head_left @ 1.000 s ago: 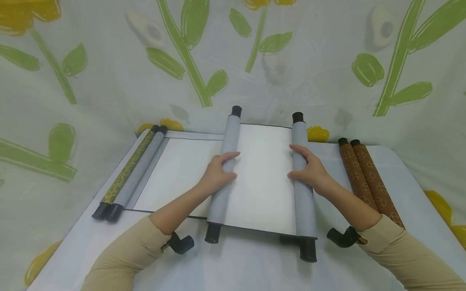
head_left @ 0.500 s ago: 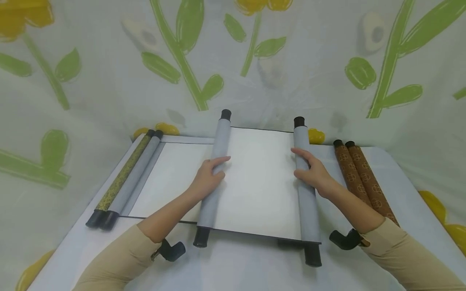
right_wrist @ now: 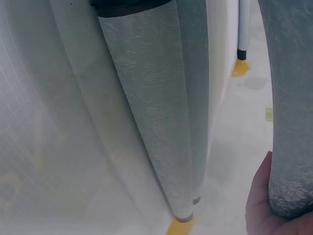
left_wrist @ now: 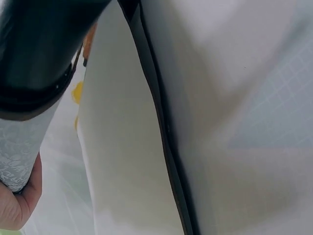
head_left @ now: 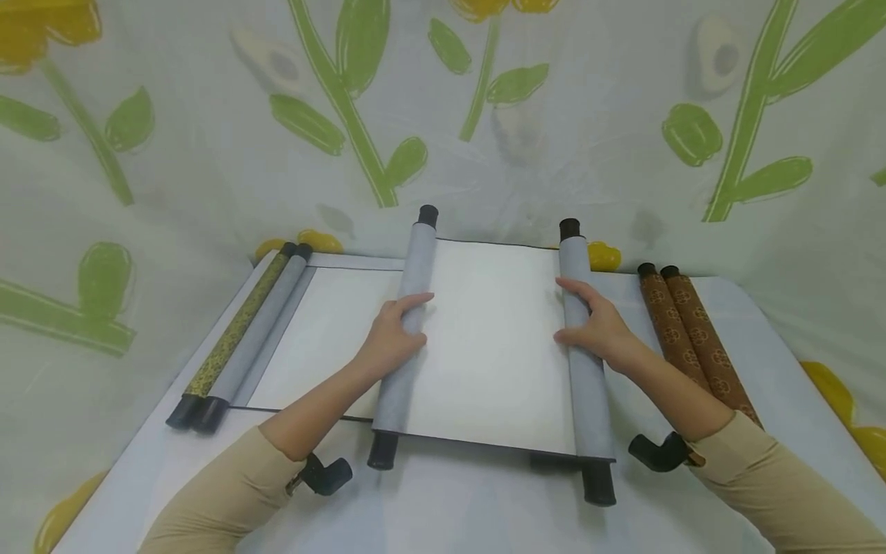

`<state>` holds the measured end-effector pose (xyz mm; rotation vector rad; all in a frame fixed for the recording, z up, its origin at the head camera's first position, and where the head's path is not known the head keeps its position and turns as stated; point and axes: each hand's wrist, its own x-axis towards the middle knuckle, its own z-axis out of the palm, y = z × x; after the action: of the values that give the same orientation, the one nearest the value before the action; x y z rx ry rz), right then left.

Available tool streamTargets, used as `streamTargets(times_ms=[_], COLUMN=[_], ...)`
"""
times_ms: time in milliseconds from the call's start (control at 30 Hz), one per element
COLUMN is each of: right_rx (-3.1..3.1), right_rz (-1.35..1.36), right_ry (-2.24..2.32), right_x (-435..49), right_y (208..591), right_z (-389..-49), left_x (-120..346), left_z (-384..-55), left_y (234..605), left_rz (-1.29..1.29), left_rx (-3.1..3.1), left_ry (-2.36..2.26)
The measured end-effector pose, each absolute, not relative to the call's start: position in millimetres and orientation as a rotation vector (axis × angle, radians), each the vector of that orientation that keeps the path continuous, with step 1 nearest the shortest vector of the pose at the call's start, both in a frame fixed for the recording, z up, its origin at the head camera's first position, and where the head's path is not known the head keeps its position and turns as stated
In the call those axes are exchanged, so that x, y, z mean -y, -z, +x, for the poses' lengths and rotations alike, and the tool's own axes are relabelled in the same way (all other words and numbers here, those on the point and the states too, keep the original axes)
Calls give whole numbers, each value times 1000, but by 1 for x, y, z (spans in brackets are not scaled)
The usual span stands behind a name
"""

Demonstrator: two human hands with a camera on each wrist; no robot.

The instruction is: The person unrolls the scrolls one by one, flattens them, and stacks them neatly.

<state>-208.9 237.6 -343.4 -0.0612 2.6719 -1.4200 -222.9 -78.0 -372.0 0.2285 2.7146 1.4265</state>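
A scroll with pale grey cloth rollers and black end knobs is held partly unrolled, tilted up over the table. My left hand (head_left: 391, 338) grips its left roller (head_left: 404, 385), thumb and index finger showing on the paper side. On the right roller (head_left: 588, 400), my right hand (head_left: 598, 327) has a matching grip. Blank white paper (head_left: 494, 346) stretches between them. In the left wrist view a black knob (left_wrist: 44, 54) looms close, the fingers (left_wrist: 32, 191) wrapped round the cloth below it. The right wrist view shows the held roller (right_wrist: 293, 112) above another grey roll (right_wrist: 151, 93).
At the left, a yellow-green patterned roll (head_left: 238, 331) lies beside a grey roll (head_left: 259, 327). From there a white sheet (head_left: 311, 338) runs under the held scroll, where a dark knob (head_left: 550, 460) peeks out. Two brown patterned rolls (head_left: 706, 338) lie right. A floral curtain (head_left: 512, 177) hangs behind.
My left hand has moved left with its roller, and the right one slightly right. The gap between rollers is wider and more white paper shows.
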Motion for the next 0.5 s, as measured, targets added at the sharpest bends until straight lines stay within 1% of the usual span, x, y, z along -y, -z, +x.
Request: streamTargets(times_ms=[267, 500], right_rx=[-2662, -2655], right_rz=[-41, -50], right_ry=[1352, 1355], right_x=[-240, -246], right_y=[341, 341], right_z=[-210, -211], left_x=[84, 93], left_z=[-220, -224], left_y=[371, 370], left_rz=[242, 213], left_rx=[-2720, -2694], left_ry=[-1387, -1272])
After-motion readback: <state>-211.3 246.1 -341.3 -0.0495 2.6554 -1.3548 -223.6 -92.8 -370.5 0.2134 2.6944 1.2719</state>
